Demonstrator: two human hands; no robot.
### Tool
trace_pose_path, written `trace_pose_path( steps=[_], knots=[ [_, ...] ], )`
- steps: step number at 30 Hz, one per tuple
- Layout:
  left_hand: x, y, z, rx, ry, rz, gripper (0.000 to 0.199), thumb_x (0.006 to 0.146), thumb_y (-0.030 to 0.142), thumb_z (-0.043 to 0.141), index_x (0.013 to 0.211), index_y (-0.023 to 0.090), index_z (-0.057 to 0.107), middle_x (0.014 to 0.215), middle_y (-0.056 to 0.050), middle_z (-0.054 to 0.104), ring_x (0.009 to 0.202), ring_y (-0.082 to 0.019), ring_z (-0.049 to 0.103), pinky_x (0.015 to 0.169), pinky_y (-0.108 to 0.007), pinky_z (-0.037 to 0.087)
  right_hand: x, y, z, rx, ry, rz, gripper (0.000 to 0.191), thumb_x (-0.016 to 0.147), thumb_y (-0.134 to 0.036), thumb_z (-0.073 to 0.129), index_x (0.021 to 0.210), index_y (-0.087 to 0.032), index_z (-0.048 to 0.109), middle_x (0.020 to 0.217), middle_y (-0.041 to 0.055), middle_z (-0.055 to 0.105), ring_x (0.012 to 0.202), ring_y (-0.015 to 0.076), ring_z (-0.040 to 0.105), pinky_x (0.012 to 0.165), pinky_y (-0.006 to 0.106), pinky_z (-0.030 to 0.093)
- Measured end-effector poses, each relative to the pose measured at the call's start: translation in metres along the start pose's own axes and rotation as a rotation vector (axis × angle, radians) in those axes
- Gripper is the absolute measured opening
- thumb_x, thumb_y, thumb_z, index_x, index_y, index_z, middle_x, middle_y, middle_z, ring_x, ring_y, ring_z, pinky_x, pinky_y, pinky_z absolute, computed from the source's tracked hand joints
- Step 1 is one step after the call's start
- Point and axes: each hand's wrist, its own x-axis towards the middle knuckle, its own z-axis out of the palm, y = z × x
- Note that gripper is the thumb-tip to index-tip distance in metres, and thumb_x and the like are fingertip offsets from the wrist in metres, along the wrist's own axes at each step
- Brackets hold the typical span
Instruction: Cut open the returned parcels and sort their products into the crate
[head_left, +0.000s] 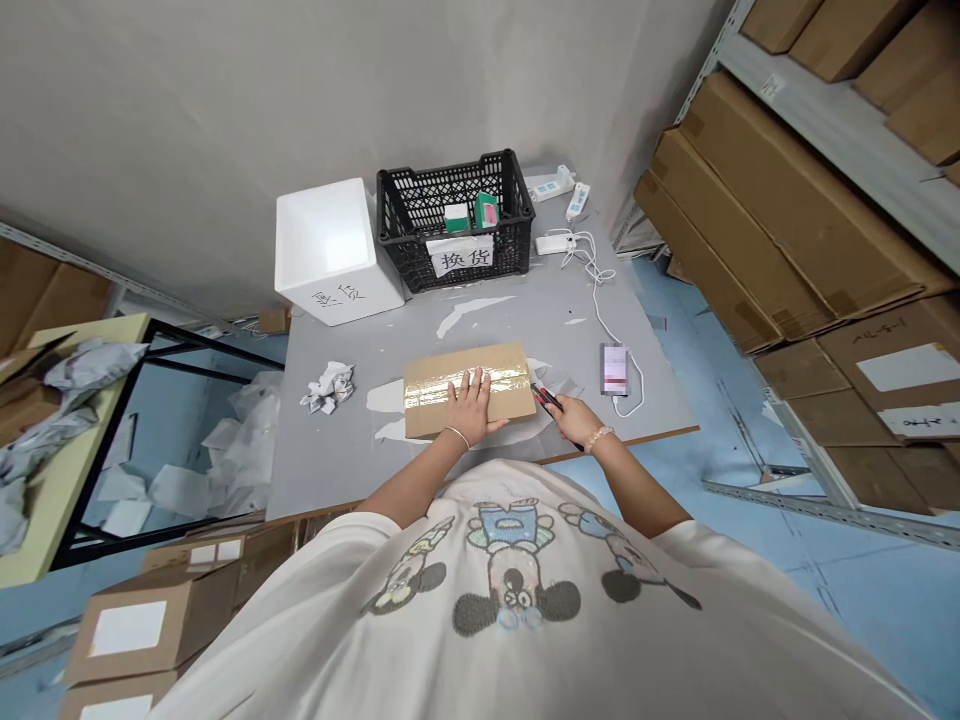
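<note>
Cardboard box (435,378) | left fingers (464,388) spread atop | right fingers (568,410) gripping apparent cutter (547,396) | crate (412,255): cartons (485,211)

A lane is running open across the counter (360,350) behind the taped carton (442,375), while the foam box (382,290) and black crate (514,250) are walling off the back. Crumpled paper (328,387) is standing in my way on the left. My right grip (571,420) is having room toward the phone (615,368), whose cable (596,303) is trailing across the right side.
</note>
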Motion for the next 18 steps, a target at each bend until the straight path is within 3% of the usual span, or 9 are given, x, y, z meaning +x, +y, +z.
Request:
trace_pose_path(
  steps=[5, 8, 12, 15, 18],
  knots=[
    [-0.001, -0.001, -0.001, -0.003, 0.001, 0.007, 0.102, 0.080, 0.074, 0.045, 0.156, 0.012, 0.016, 0.161, -0.018, 0.012, 0.148, -0.038, 0.008, 0.115, -0.062, 0.007, -0.012, 0.016, 0.006, 0.045, -0.031, 0.009, 0.026, 0.094, -0.044, 0.050, 0.097, -0.020, 0.060, 0.055, -0.0024, 0.056, 0.041, 0.0137, 0.053, 0.044, 0.023, 0.037],
    [-0.002, -0.002, -0.002, -0.005, 0.009, 0.016, 0.101, 0.081, 0.074, 0.043, 0.156, 0.011, 0.015, 0.161, -0.019, 0.010, 0.149, -0.038, 0.007, 0.115, -0.062, 0.005, -0.008, 0.036, 0.005, 0.106, 0.040, 0.022, 0.034, 0.097, -0.048, 0.040, 0.105, -0.020, 0.058, 0.064, -0.0004, 0.061, 0.049, 0.0148, 0.057, 0.050, 0.024, 0.043],
    [-0.003, -0.002, 0.000, -0.010, 0.024, 0.023, 0.100, 0.082, 0.073, 0.042, 0.156, 0.012, 0.013, 0.161, -0.019, 0.010, 0.149, -0.037, 0.004, 0.115, -0.062, 0.004, 0.019, 0.064, 0.006, -0.099, 0.265, 0.145, 0.037, 0.100, -0.037, 0.030, 0.117, -0.015, 0.055, 0.090, 0.0105, 0.067, 0.079, 0.0209, 0.066, 0.072, 0.029, 0.048],
    [-0.003, -0.005, 0.002, -0.024, 0.027, 0.040, 0.100, 0.084, 0.072, 0.042, 0.156, 0.011, 0.010, 0.161, -0.020, 0.010, 0.149, -0.036, 0.003, 0.115, -0.062, 0.003, 0.048, 0.079, 0.012, -0.315, 0.317, 0.204, 0.039, 0.095, -0.019, 0.037, 0.131, -0.008, 0.049, 0.117, 0.0204, 0.060, 0.107, 0.0268, 0.059, 0.091, 0.033, 0.043],
    [-0.006, -0.011, 0.002, -0.038, 0.017, 0.090, 0.096, 0.086, 0.067, 0.043, 0.156, 0.011, 0.010, 0.161, -0.020, 0.012, 0.150, -0.034, 0.005, 0.116, -0.061, 0.004, 0.072, 0.087, 0.021, -0.435, 0.340, 0.259, 0.046, 0.092, -0.013, 0.040, 0.137, -0.007, 0.044, 0.129, 0.0232, 0.051, 0.121, 0.0298, 0.050, 0.099, 0.036, 0.039]
  ],
)
